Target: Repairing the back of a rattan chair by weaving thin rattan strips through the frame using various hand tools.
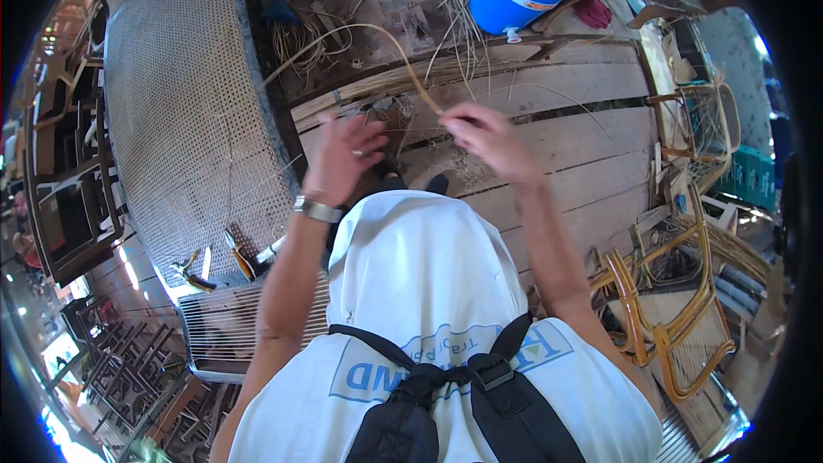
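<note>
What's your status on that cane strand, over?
Right hand pinching cane strand, pulled up in an arc. Left hand open beside it, empty. Woven cane panel at left; loose cane bundle beneath.

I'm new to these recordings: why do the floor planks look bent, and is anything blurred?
Head view: fisheye lens bends the wooden planks toward the dark rim; left hand is motion-blurred; right hand on the cane strip is sharper; bright glare at lower left.

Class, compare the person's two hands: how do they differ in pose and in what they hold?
The right hand pinches a thin cane strip; the left hand is open, fingers spread, holding nothing. The left wrist bears a watch; the right wrist is bare. Both are raised over the plank floor.
</note>
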The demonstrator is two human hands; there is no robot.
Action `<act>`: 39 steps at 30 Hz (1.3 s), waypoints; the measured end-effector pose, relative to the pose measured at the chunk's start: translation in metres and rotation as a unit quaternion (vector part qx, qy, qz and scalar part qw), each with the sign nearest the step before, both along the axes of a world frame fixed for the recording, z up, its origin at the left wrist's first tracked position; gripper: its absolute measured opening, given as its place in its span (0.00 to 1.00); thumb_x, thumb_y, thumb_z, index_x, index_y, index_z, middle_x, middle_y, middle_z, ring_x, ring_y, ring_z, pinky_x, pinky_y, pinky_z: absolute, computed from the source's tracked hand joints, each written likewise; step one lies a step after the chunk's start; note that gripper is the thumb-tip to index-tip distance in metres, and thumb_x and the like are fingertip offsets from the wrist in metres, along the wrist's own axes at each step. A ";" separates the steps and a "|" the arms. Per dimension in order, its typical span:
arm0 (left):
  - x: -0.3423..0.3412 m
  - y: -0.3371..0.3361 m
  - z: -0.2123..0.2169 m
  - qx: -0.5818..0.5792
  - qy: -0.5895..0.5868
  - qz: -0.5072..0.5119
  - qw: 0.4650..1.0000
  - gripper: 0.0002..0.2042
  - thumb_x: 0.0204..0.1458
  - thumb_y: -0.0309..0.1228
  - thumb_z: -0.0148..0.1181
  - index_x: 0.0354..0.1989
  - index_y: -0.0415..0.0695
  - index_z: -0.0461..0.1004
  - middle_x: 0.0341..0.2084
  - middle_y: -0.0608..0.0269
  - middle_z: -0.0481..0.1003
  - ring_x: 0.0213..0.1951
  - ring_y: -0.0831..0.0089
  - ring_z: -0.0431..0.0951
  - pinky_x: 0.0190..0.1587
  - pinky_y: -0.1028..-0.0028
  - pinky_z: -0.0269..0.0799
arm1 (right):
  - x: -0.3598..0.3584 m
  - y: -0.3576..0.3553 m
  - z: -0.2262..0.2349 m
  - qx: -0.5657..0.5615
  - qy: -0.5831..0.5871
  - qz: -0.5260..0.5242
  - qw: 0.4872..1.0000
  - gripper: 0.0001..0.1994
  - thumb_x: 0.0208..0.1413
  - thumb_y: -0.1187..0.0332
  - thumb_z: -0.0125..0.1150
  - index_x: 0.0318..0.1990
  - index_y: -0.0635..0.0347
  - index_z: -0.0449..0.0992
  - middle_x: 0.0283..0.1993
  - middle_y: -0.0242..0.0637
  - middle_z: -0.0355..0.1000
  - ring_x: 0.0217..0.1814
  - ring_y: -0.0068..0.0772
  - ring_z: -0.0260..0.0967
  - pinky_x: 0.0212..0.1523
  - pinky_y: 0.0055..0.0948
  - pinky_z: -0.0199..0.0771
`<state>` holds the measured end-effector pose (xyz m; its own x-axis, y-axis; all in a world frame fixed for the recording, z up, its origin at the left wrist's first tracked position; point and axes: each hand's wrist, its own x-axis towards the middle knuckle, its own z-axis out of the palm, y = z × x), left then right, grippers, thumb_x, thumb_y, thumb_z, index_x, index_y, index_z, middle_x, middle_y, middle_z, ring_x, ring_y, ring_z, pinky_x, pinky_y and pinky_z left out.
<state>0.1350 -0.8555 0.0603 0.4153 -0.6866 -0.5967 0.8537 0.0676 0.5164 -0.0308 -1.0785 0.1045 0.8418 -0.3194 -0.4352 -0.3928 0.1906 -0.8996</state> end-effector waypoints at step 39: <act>0.082 0.043 0.054 -0.386 -0.127 0.159 0.900 0.04 0.59 0.28 0.56 0.42 0.51 0.74 0.41 0.68 0.73 0.46 0.69 0.71 0.50 0.65 0.70 | -0.115 -0.039 0.044 -0.199 -0.124 -0.018 0.972 0.03 0.56 0.76 0.63 0.37 0.62 0.79 0.32 0.23 0.67 0.33 0.12 0.61 0.33 0.16 0.60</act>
<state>0.2168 -0.8130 0.1139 0.7203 -0.6776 0.1483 0.5885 0.7101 0.3865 -0.1463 -1.1178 0.1488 0.8898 -0.4529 -0.0561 -0.1542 -0.1826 -0.9710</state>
